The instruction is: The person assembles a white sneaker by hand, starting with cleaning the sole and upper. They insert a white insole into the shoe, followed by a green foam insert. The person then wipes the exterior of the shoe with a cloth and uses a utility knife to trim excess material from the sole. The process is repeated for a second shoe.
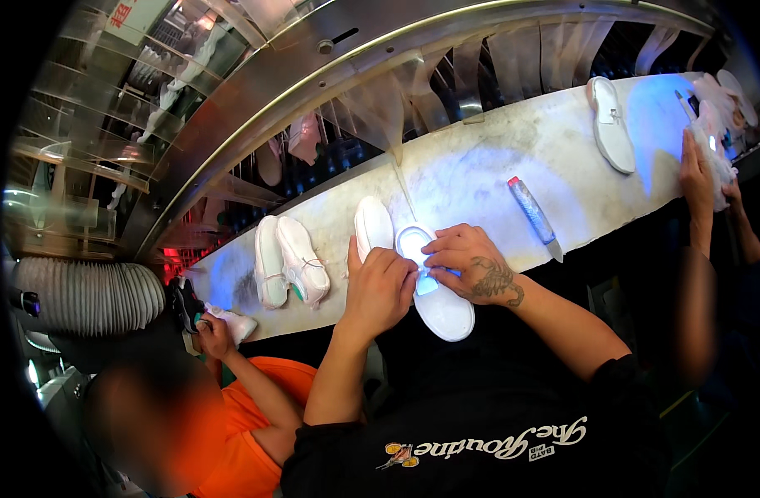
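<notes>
A bright white low shoe (pixel 444 314) lies tilted at the near edge of the work surface, its opening toward the far side and its toe toward me. My left hand (pixel 382 286) has its fingers bent and pinching at the left of the opening. From the other side, my right hand (pixel 469 264), with a tattoo on its back, presses curled fingers at the same spot. What lies between the fingertips is mostly hidden. Just beyond my left hand stands a second white shoe (pixel 372 222), partly covered by it. A utility knife (pixel 531 212) with a bluish handle and red end rests to the right.
A white shoe pair (pixel 290 257) sits at left, another white shoe (pixel 610 124) at far right. Co-workers' hands show at left (pixel 216 336) and right (pixel 697 170), the left near a black shoe (pixel 185 303). Clear strip curtains (pixel 471 79) hang behind the pale work surface (pixel 479 149).
</notes>
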The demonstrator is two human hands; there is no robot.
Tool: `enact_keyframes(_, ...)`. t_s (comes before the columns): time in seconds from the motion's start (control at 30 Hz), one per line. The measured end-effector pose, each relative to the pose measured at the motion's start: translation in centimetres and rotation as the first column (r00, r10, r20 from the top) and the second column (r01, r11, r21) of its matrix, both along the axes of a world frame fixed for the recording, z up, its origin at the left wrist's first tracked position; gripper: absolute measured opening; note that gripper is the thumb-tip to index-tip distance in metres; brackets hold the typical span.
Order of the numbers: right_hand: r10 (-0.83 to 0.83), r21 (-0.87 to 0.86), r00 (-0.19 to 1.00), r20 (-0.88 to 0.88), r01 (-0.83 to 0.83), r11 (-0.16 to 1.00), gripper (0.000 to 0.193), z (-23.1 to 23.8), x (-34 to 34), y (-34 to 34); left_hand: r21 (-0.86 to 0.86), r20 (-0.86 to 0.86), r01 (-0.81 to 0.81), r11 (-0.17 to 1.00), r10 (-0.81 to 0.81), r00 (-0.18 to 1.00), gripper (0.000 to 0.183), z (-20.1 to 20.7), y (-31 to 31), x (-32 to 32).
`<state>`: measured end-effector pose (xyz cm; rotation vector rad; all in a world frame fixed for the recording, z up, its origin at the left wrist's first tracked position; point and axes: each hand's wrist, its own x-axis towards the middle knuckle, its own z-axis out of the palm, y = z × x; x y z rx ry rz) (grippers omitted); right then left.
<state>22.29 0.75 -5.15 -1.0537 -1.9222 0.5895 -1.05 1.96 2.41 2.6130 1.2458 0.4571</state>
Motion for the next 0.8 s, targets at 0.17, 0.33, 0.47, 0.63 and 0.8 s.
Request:
enact_keyframes(0.17, -0.014, -0.005, 1.0, 0.002, 0.014, 1.0, 0.016, -0.12, -0.37, 0.08, 0.031, 0.018, 0.009, 0.999, -0.01, 1.0, 0.01, -0.03, -0.04, 0.18)
enact_keyframes(0.33, -0.015, -0.037, 0.999, 0.046, 0.017, 0.999, 0.016, 0.35, -0.48, 0.03, 0.056, 0.014, 0.019, 0.998, -0.02, 1.0, 0.007, -0.02, 0.04, 0.36)
enact_keyframes(0.47, -0.023, -0.101, 0.999, 0.038, 0.027, 0.995, 0.016, 0.44, -0.55, 0.03, 0.062, -0.014, 0.026, 0.998, -0.025, 1.0, 0.007, 0.4, 0.12, 0.68)
enact_keyframes(0.63, -0.002, -0.081, 1.0, 0.03, 0.004, 0.997, 0.013, 0.4, -0.35, 0.19, 0.058, -0.024, 0.058, 0.997, -0.057, 0.998, 0.007, 0.65, 0.16, 0.56)
enact_keyframes(0.8, 0.015, -0.058, 0.998, 0.065, -0.011, 0.998, 0.011, 0.56, -0.35, 0.45, 0.046, -0.046, 0.043, 0.998, -0.041, 0.998, 0.007, 0.6, 0.05, 0.87)
